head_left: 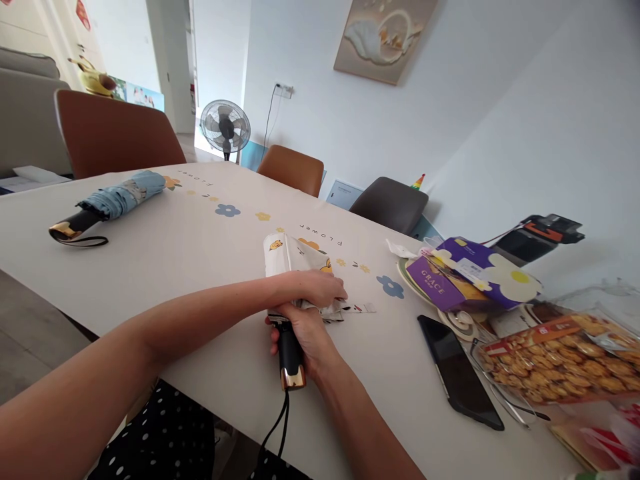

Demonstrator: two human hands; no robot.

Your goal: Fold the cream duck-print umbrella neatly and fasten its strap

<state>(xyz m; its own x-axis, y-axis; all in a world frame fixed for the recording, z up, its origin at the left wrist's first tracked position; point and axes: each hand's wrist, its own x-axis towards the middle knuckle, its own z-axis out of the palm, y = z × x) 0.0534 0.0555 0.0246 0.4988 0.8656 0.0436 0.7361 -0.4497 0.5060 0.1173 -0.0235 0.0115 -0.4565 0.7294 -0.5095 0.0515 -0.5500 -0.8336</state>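
Observation:
A white folding umbrella (276,257) with yellow cartoon prints lies before me on the table, its canopy loosely folded. Its black handle (290,353) has a gold-coloured end and a black wrist strap, and points towards me. My right hand (307,333) is wrapped round the umbrella where canopy meets handle. Crossing over it, my left hand (323,288) is closed on the canopy cloth at the right side; its fingertips are partly hidden. A loose flap of cloth with a small white tag sticks out to the right. Further left lies a rolled blue umbrella (125,195) with a black and gold handle.
On the right are a black phone (460,370), a purple box (450,277), a pack of cookies (565,360) and glasses (517,407). Chairs (293,168) stand along the far side of the white table (200,267). Behind them is a fan (226,128).

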